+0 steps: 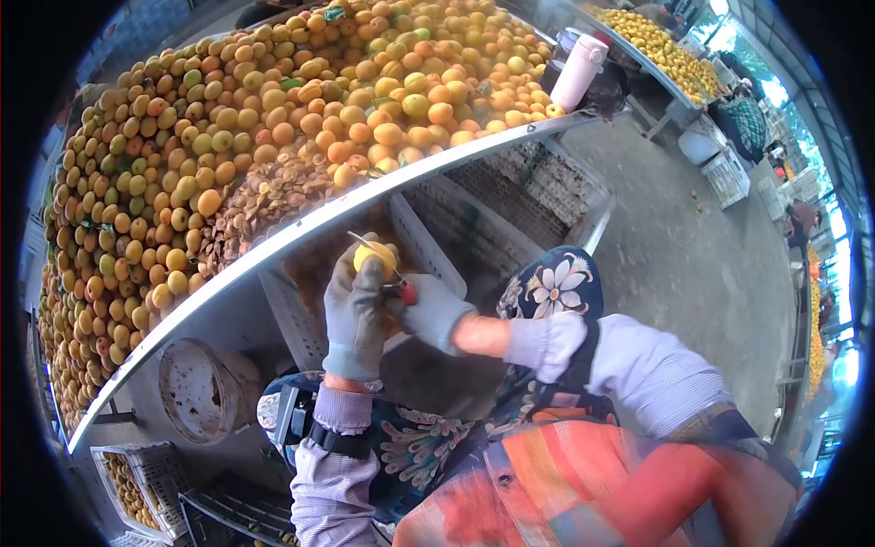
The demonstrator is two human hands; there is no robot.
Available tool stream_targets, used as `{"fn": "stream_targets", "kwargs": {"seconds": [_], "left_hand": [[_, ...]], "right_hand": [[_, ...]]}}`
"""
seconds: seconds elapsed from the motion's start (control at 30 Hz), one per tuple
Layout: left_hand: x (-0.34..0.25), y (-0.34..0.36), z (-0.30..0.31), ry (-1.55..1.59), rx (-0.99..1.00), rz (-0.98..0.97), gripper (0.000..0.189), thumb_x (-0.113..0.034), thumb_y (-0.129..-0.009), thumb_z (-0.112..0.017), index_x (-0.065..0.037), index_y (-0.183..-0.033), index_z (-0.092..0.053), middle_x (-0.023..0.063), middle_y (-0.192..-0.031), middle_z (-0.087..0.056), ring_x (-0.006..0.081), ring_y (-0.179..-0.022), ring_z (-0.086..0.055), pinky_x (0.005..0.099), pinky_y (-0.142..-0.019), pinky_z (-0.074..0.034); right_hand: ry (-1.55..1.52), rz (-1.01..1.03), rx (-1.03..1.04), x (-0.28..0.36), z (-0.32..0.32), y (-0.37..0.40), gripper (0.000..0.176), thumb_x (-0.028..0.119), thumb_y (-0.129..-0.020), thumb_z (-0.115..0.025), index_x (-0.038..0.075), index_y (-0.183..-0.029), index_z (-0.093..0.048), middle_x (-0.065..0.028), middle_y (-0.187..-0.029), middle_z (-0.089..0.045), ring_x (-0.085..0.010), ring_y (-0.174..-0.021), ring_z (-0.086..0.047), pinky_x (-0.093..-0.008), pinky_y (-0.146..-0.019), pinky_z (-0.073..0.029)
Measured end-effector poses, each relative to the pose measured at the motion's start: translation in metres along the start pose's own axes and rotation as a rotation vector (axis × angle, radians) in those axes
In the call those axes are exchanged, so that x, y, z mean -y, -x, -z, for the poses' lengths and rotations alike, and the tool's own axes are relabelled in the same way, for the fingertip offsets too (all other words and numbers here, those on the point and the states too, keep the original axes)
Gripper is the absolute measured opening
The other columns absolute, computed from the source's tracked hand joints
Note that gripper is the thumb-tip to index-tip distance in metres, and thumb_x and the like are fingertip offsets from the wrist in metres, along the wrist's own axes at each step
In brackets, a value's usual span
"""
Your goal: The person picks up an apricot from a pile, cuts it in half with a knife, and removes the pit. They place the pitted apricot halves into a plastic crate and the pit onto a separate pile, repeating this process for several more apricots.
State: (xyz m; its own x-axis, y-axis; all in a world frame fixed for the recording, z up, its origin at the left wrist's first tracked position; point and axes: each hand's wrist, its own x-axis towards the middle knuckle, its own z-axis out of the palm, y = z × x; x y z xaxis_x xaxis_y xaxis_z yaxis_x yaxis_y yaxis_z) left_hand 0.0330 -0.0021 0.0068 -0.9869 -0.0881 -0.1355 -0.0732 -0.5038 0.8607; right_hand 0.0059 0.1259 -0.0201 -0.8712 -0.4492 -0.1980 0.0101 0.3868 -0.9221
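Over a crate below the table edge, my left hand (357,305) in a grey glove has its fingers closed round a yellow apricot (374,259). My right hand (436,313), also gloved, grips the red handle of a small knife (407,292). The knife's thin blade lies against the fruit, partly hidden by it, and a narrow metallic tip shows above. Both hands are close together, nearly touching. On the table in front lies a large heap of apricots (273,100), with a pile of brown pits (264,202) near the edge.
A white table rim (310,217) curves in front. Plastic crates (424,242) stand beneath it, with a dirty bucket (205,392) at left. A pink bottle (579,73) stands at the table's right end. Farther right are another fruit table (656,50), a white crate (726,178) and other people.
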Motion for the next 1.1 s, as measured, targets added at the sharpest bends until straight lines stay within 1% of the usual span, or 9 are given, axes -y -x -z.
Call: {"fn": "stream_targets", "kwargs": {"seconds": [0.07,0.17,0.33,0.47,0.53,0.7,0.83,0.9,1.1], "left_hand": [[0.013,-0.003,0.004,0.057,-0.018,-0.005,0.052,-0.032,-0.093,-0.060,0.002,-0.129,-0.046,0.0087,-0.108,-0.061,0.0138,-0.095,-0.059,0.0246,-0.083,-0.049],[0.011,-0.002,0.009,0.091,-0.055,-0.037,0.050,-0.030,-0.093,-0.061,0.002,-0.129,-0.046,0.0103,-0.110,-0.061,0.0133,-0.095,-0.059,0.0233,-0.079,-0.050],[0.007,-0.005,0.004,0.019,-0.031,-0.126,0.046,-0.019,-0.089,-0.067,-0.001,-0.127,-0.048,0.0105,-0.110,-0.061,0.0122,-0.093,-0.060,0.0219,-0.076,-0.050],[0.013,-0.011,0.006,-0.128,-0.035,-0.153,0.040,-0.022,-0.091,-0.064,0.001,-0.121,-0.053,0.0104,-0.107,-0.063,0.0110,-0.089,-0.059,0.0221,-0.074,-0.050],[0.018,-0.008,0.005,-0.100,-0.067,-0.081,0.040,-0.027,-0.092,-0.062,0.001,-0.119,-0.053,0.0103,-0.106,-0.064,0.0108,-0.088,-0.060,0.0222,-0.074,-0.050],[0.014,0.001,0.004,-0.136,-0.138,0.076,0.050,-0.047,-0.094,-0.052,-0.003,-0.117,-0.053,0.0099,-0.101,-0.065,0.0111,-0.082,-0.057,0.0258,-0.073,-0.048],[0.011,-0.004,-0.006,-0.156,-0.161,-0.037,0.049,-0.047,-0.093,-0.054,-0.002,-0.115,-0.054,0.0096,-0.100,-0.065,0.0113,-0.082,-0.056,0.0254,-0.073,-0.048],[0.017,-0.010,-0.004,-0.184,-0.175,-0.139,0.037,-0.033,-0.094,-0.058,-0.001,-0.112,-0.055,0.0103,-0.096,-0.065,0.0105,-0.079,-0.060,0.0229,-0.070,-0.049],[0.025,-0.013,0.010,-0.267,-0.178,-0.073,0.039,-0.034,-0.092,-0.062,0.000,-0.109,-0.055,0.0102,-0.090,-0.066,0.0107,-0.076,-0.060,0.0238,-0.070,-0.049]], "right_hand": [[-0.054,0.071,-0.285,-0.008,-0.034,-0.004,0.019,0.019,-0.086,-0.058,0.004,-0.095,-0.063,-0.0113,-0.086,-0.066,-0.0196,-0.081,-0.064,-0.0334,-0.071,-0.050],[-0.161,0.001,-0.057,-0.002,-0.024,-0.004,0.019,0.017,-0.085,-0.058,0.003,-0.097,-0.063,-0.0114,-0.086,-0.066,-0.0195,-0.080,-0.064,-0.0340,-0.070,-0.050],[0.122,-0.011,0.045,0.015,0.006,-0.005,0.017,0.014,-0.086,-0.056,0.002,-0.096,-0.062,-0.0094,-0.082,-0.065,-0.0187,-0.075,-0.062,-0.0319,-0.068,-0.050],[0.108,-0.089,0.069,0.006,0.004,-0.005,0.019,0.016,-0.087,-0.056,0.001,-0.097,-0.062,-0.0109,-0.083,-0.065,-0.0206,-0.076,-0.063,-0.0332,-0.068,-0.050],[-0.230,-0.033,-0.114,-0.010,-0.017,-0.006,0.020,0.017,-0.086,-0.057,0.001,-0.097,-0.063,-0.0131,-0.085,-0.066,-0.0246,-0.079,-0.065,-0.0344,-0.070,-0.050],[-0.032,-0.204,-0.106,0.014,-0.026,0.001,0.023,0.021,-0.086,-0.057,0.001,-0.094,-0.065,-0.0165,-0.089,-0.067,-0.0296,-0.087,-0.066,-0.0364,-0.075,-0.051],[0.201,-0.084,-0.051,0.015,-0.011,-0.007,0.026,0.023,-0.087,-0.056,0.001,-0.095,-0.065,-0.0176,-0.089,-0.067,-0.0312,-0.088,-0.066,-0.0371,-0.075,-0.051],[0.244,-0.098,-0.026,0.017,-0.007,-0.007,0.026,0.024,-0.087,-0.056,0.001,-0.096,-0.064,-0.0181,-0.090,-0.067,-0.0319,-0.088,-0.066,-0.0370,-0.076,-0.051],[0.151,-0.063,-0.060,0.001,-0.025,-0.010,0.023,0.022,-0.086,-0.056,0.001,-0.093,-0.063,-0.0146,-0.087,-0.067,-0.0294,-0.085,-0.065,-0.0361,-0.075,-0.050]]}}
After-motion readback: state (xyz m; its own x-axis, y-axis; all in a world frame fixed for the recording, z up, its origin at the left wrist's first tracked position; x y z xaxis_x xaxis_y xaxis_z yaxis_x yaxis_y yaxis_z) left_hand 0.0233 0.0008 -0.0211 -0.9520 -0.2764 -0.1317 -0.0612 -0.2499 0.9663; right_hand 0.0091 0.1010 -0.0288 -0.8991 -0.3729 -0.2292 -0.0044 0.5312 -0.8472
